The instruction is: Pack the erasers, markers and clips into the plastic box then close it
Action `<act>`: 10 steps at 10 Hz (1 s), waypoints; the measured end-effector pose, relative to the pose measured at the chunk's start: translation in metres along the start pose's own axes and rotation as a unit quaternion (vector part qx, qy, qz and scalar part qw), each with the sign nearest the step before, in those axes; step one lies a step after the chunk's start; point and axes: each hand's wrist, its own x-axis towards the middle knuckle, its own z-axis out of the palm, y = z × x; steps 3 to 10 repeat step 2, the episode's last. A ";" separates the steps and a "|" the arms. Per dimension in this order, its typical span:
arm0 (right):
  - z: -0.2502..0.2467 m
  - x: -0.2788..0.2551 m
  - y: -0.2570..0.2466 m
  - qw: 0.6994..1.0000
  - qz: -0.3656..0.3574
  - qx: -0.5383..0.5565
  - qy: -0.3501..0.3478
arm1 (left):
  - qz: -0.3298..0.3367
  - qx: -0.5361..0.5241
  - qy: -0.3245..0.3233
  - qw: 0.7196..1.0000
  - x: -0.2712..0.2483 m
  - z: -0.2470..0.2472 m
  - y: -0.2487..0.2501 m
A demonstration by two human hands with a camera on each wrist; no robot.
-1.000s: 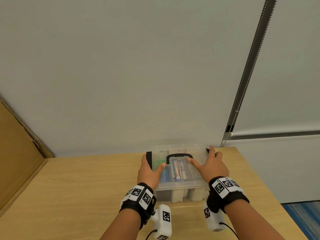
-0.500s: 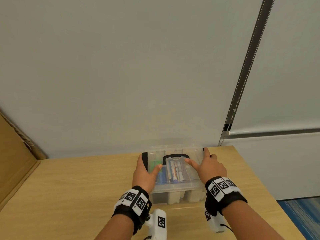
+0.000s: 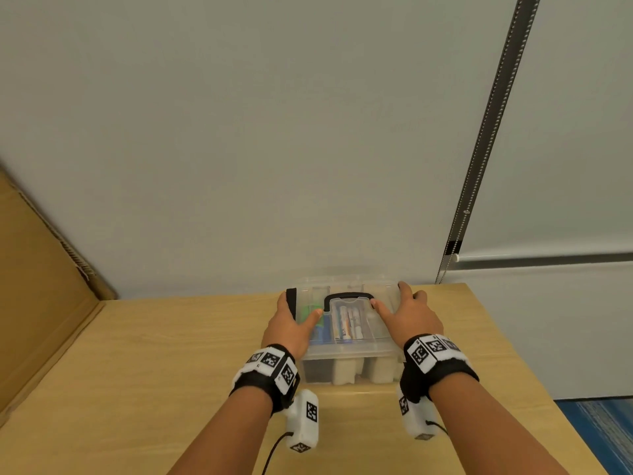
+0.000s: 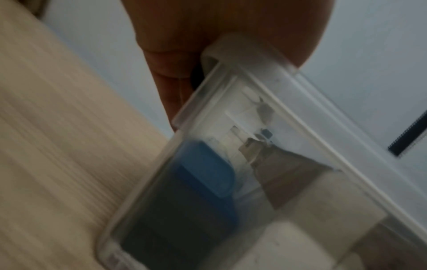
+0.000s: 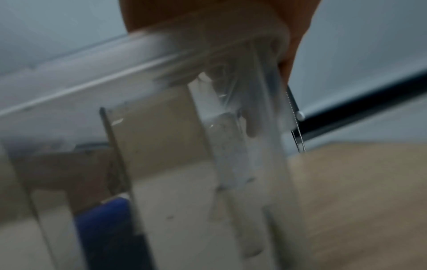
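Observation:
The clear plastic box (image 3: 346,353) stands on the table by the wall with its lid on and the black handle (image 3: 347,296) lying flat. Markers (image 3: 347,323) and a green item (image 3: 310,310) show through the lid. A blue eraser (image 4: 205,169) shows through the box (image 4: 289,182) wall. My left hand (image 3: 291,329) lies at the left end, thumb on the lid, straight fingers beside the black latch (image 3: 291,303). My right hand (image 3: 411,320) lies at the right end, thumb on the lid, fingers over the edge. Both wrist views are blurred; the left hand (image 4: 175,54) and right hand (image 5: 298,36) touch the rim of the box (image 5: 161,137).
The wooden table (image 3: 137,371) meets a plain wall just behind the box. A cardboard sheet (image 3: 34,303) leans at the left. A bead chain (image 3: 479,166) hangs at the right, past the table's right edge, above blue carpet (image 3: 603,426).
Both hands keep their places at the box's two ends with thumbs on the lid. The right fingers now cover the right latch. The box has stayed by the wall.

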 end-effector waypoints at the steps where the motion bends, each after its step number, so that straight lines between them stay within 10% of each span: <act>1: -0.011 -0.004 -0.004 0.999 -0.021 -0.025 -0.034 | -0.002 0.109 -0.027 0.994 0.000 -0.010 0.004; 10: -0.012 -0.019 0.003 0.998 -0.056 -0.032 -0.019 | 0.023 0.120 -0.048 0.991 -0.010 -0.018 -0.008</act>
